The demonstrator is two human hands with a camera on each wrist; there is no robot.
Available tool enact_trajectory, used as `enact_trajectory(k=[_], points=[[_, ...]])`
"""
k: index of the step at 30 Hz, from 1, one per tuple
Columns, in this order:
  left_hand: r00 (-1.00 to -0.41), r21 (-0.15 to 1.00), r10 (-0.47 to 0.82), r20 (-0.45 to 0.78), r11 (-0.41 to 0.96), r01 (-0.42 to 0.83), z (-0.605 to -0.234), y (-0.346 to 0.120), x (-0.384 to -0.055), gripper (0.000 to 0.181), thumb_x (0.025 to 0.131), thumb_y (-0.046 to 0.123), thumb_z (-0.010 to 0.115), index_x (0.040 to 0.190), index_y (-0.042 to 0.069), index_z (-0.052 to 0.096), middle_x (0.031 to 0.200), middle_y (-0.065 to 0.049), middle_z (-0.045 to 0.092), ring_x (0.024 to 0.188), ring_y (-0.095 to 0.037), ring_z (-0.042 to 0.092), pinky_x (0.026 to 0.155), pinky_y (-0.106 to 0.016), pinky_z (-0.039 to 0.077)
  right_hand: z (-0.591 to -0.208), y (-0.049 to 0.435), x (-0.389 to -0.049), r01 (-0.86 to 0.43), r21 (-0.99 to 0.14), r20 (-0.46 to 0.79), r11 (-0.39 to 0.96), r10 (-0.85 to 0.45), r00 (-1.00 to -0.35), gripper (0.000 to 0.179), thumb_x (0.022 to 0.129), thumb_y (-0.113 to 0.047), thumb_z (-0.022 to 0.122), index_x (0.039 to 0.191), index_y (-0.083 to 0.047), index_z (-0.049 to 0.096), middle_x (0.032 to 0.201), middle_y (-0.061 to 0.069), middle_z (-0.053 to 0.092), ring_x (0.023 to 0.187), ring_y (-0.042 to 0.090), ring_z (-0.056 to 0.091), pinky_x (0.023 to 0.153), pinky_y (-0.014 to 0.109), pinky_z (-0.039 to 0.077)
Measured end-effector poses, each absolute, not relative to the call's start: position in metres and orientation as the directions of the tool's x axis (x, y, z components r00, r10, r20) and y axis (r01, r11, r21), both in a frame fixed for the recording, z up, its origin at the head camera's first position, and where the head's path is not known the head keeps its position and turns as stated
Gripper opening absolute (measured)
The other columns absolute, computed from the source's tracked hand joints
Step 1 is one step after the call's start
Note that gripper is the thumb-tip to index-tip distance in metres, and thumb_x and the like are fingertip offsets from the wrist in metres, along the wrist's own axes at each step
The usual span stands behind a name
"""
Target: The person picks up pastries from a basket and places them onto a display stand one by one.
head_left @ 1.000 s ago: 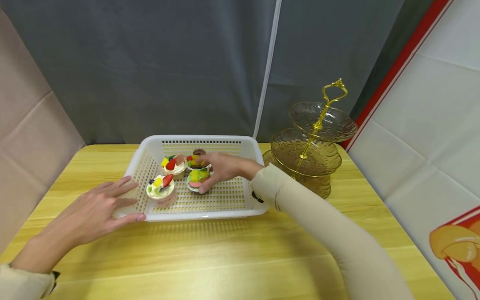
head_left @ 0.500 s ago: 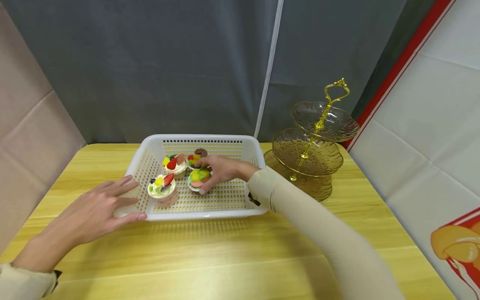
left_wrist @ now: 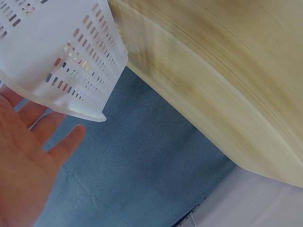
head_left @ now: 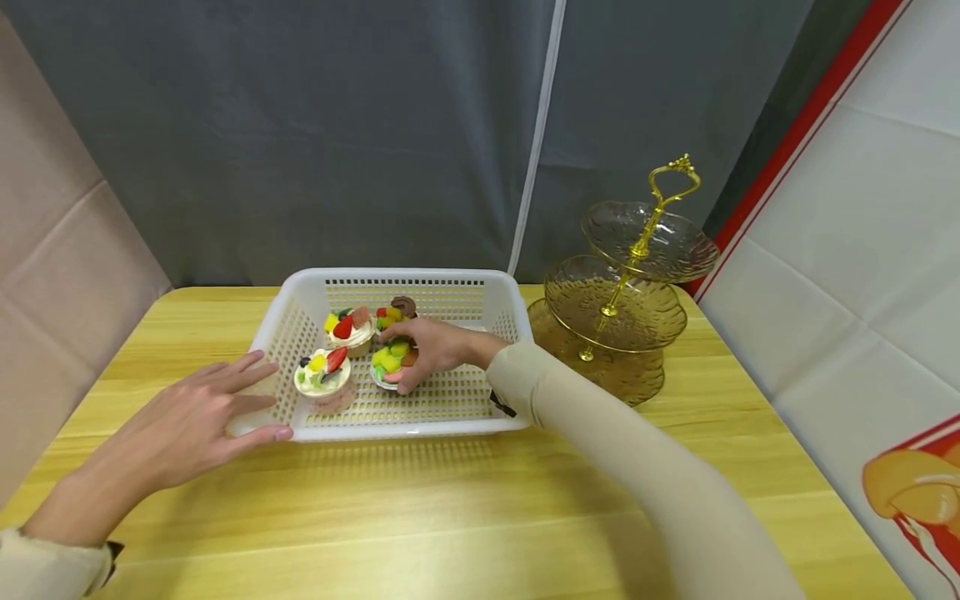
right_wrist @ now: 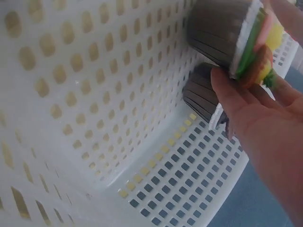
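Green-topped cupcake (head_left: pixel 386 364), capped with yellow and pink pieces, is in your right hand (head_left: pixel 438 346), inside the white basket (head_left: pixel 420 430), around the middle of its floor. You grip it between the thumb on the near side and the fingers curled over the far side, the gap no wider than the cupcake itself; the right wrist view shows its brown pleated cup tilted in that grasp. Whether its base touches the basket floor, you cannot tell from these views.

Just behind it is a chocolate-topped cupcake (head_left: pixel 403 307), partly hidden by your fingers. To the left, a strawberry cream cupcake (head_left: pixel 324 385) stands nearer you, with a berry cream cupcake (head_left: pixel 349 335) behind it.

Your left hand (head_left: pixel 191 421) is spread wide at the basket's left end, fingers fairly straight along the side and thumb apart at the near corner; it grips no cupcake.

The basket sits on the wood-grain table (head_left: pixel 450 517). To its right stands a three-tier stand (head_left: pixel 581 300) of amber plates with a gold handle, and a grey curtain (head_left: pixel 337 142) hangs behind.
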State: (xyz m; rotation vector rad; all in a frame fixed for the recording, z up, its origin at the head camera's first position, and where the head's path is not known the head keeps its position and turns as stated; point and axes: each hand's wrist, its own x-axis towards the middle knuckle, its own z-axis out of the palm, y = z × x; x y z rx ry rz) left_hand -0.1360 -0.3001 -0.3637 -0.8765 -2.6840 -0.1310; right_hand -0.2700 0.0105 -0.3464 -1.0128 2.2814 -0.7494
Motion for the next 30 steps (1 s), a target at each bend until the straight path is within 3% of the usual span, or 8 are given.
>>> enact_trajectory(k=[18,30], points=[[-0.776,-0.004,0.553,0.304,0.815,0.579,-0.3629,-0.2998,-0.135,0.054,0.083,0.059,0.071,0.105,0.011,0.08,0.137,-0.014,0.059,0.128,-0.043,0.05,0.089,-0.06,0.047,-0.3538,0.0025,-0.2694,-0.555,-0.54,-0.256,0.633,-0.751,-0.608,0.075,0.08,-0.011,0.083,0.146,-0.007,0.047,0.128,0.009,0.056,0.102,0.015,0.054,0.088,0.023,0.044],[-0.769,-0.008,0.556,0.315,0.812,0.584,-0.3639,-0.3004,-0.1349,0.053,0.082,0.059,0.072,0.104,0.011,0.08,0.136,-0.015,0.06,0.127,-0.043,0.051,0.089,-0.06,0.048,-0.3504,0.0015,-0.2688,-0.546,-0.576,-0.152,0.609,-0.735,-0.66,0.067,0.078,-0.017,0.083,0.137,-0.005,0.052,0.116,0.007,0.06,0.094,0.014,0.058,0.081,0.021,0.047]])
